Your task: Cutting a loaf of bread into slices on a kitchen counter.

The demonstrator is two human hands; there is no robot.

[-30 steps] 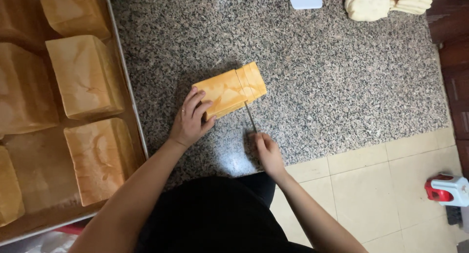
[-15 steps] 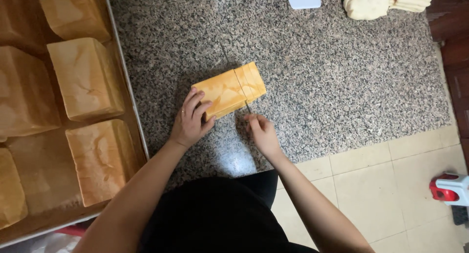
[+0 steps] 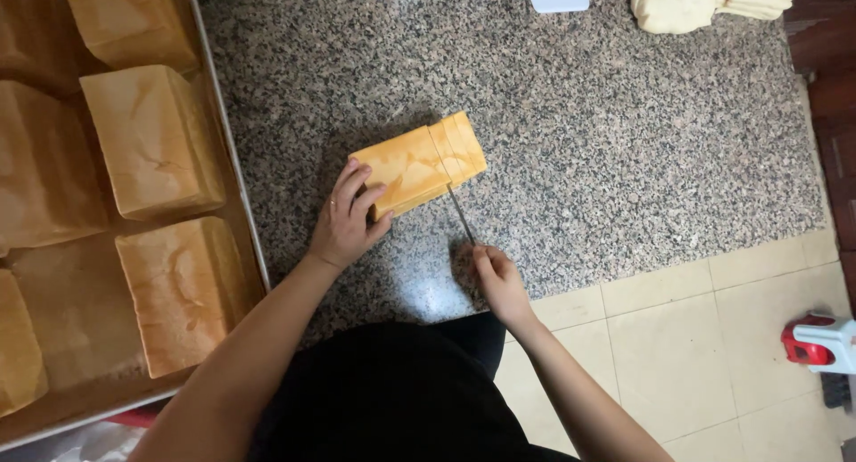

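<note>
The left hand (image 3: 346, 221) lies with fingers spread on the near end of the bread loaf (image 3: 419, 163), on the granite counter (image 3: 624, 141). The right hand (image 3: 495, 279) grips a knife (image 3: 461, 214) whose blade meets the loaf beyond its fingertips. One cut shows near the far end; most remains unsliced.

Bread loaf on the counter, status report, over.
Left hand steadies the loaf. Right hand holds the knife, blade in the loaf's right end. Granite counter around it unobstructed.
</note>
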